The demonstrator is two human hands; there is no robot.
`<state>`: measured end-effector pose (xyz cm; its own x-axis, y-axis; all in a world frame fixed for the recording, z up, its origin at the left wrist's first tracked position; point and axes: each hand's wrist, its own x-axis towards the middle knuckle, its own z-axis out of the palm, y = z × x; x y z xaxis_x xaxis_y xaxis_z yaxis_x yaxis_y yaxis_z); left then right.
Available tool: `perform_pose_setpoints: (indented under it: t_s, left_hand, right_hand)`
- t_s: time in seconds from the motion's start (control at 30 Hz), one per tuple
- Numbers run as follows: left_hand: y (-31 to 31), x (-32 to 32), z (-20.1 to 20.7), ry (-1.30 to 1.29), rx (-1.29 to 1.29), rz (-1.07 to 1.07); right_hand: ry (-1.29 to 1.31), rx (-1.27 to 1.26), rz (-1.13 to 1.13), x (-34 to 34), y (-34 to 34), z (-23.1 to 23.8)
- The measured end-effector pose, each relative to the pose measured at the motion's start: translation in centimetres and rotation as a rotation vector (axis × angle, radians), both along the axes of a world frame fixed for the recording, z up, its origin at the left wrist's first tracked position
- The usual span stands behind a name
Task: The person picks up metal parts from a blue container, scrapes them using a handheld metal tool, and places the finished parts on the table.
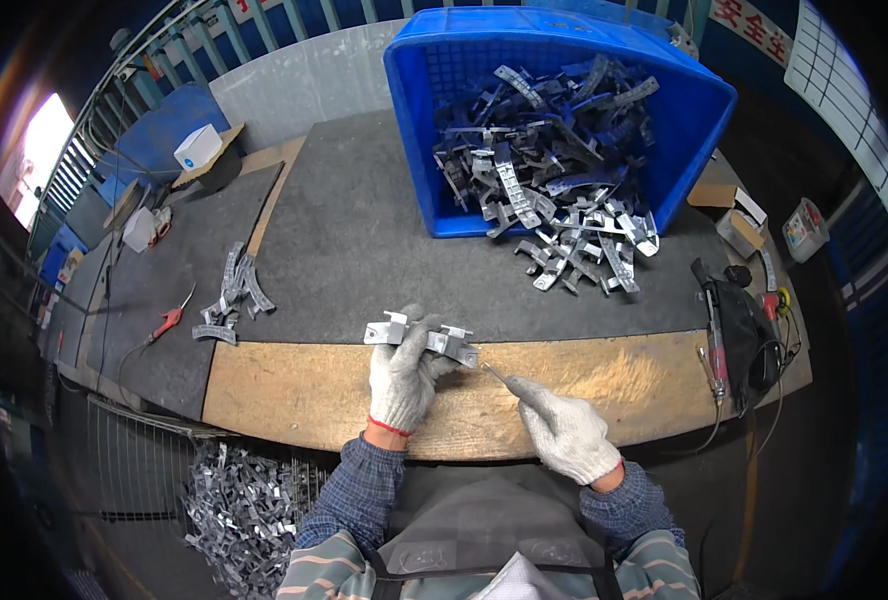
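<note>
In a white knitted glove, my left hand (404, 375) grips a silvery metal bracket (448, 345) with upright tabs, held above the wooden strip (294, 385) at the bench's front. My right hand (567, 432), gloved too, is closed round a thin pointed hand tool (495, 373). The tool's tip is close to the bracket's right end; whether they touch I cannot tell. Its handle is hidden inside the glove. Beyond both hands, a blue plastic crate (411, 130) lies tipped on its side, with many similar brackets (589, 240) spilling from its mouth onto the dark bench mat (354, 230).
A few brackets (232, 290) lie on the left, beside a red air blow gun (169, 322). On the right rest a pneumatic tool (716, 365) with a hose and a black bag (754, 340). Below the bench's left front, a wire basket (144, 470) holds many metal parts (239, 515).
</note>
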<state>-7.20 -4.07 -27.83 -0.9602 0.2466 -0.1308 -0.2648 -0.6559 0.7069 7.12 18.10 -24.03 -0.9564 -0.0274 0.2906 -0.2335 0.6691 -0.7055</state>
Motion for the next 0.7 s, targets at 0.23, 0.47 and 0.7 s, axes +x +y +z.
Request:
perform_pose_setpoints:
  t_s: [0.23,0.47,0.7]
  left_hand:
    - [1.1,2.4,0.7,0.003,-0.062,0.07]
    - [1.7,6.5,1.3,0.505,-0.372,-0.076]
    - [2.0,4.9,0.3,0.935,-0.919,-0.071]
  right_hand:
    - [-0.163,0.107,-0.009,-0.3,-0.3,-1.5]
    - [-0.582,-0.72,0.046,-1.3,0.2,-2.1]
    - [-0.907,-1.468,-0.026,-1.9,-1.9,-4.2]
